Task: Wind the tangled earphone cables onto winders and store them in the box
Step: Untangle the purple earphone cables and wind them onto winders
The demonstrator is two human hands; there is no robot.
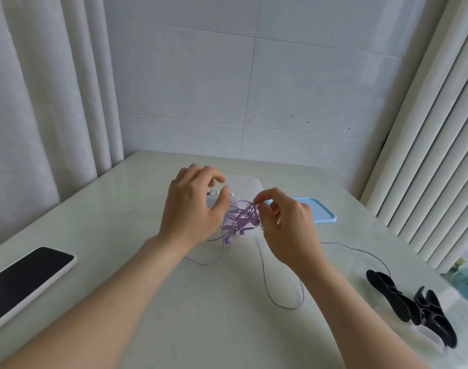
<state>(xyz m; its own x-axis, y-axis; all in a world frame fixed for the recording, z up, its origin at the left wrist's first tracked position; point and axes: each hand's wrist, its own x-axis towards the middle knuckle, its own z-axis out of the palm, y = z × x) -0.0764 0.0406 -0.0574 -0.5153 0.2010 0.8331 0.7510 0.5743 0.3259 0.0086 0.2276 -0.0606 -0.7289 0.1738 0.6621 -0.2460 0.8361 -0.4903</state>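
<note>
Cables (241, 219), purple and tangled, hang in a bundle just above the table (121, 209), in front of the clear box (250, 186). Right hand (288, 225) pinches the top of the bundle between thumb and forefinger. Left hand (194, 209) is spread, fingers curled, beside the bundle; contact cannot be determined. Loose strands trail across the table toward the black winders (411, 304). A blue lid (318, 213) lies right of the box; a phone (22, 283) lies far left.
</note>
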